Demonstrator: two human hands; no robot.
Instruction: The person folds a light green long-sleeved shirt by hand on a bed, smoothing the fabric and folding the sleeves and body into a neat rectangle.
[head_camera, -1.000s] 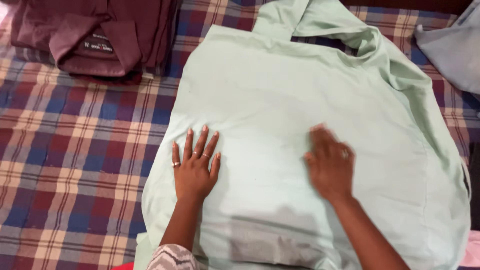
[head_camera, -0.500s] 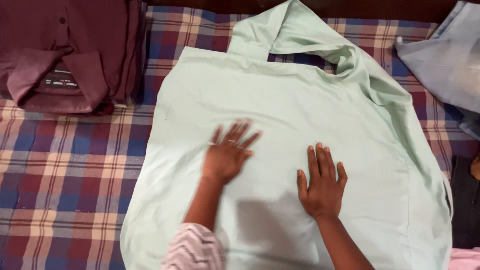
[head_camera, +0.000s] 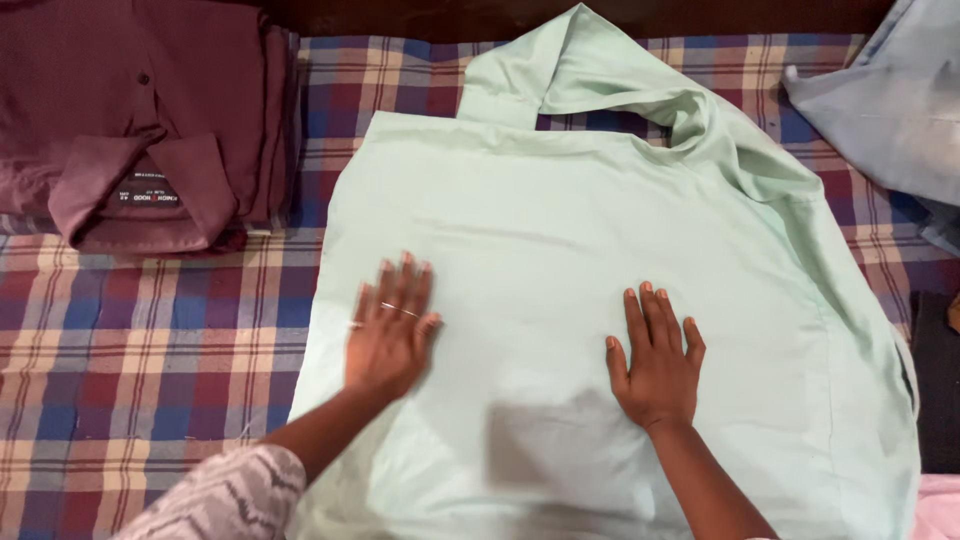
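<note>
A pale mint-green garment (head_camera: 560, 220) lies spread flat over a checked bedcover (head_camera: 150, 350), with a sleeve folded across its top. My left hand (head_camera: 388, 328) rests palm-down near the garment's left edge, fingers apart, slightly blurred; it wears rings. My right hand (head_camera: 656, 358) lies flat on the cloth toward the lower middle, fingers together and pointing up. Neither hand holds anything.
A folded maroon shirt (head_camera: 140, 120) sits at the upper left on the bedcover. A grey-blue garment (head_camera: 890, 100) lies at the upper right. A dark cloth (head_camera: 935, 380) and a bit of pink fabric (head_camera: 935, 510) show at the right edge.
My left hand slid leftward across the green cloth from the middle to near its left edge. My right hand stayed pressed flat in nearly the same place.
</note>
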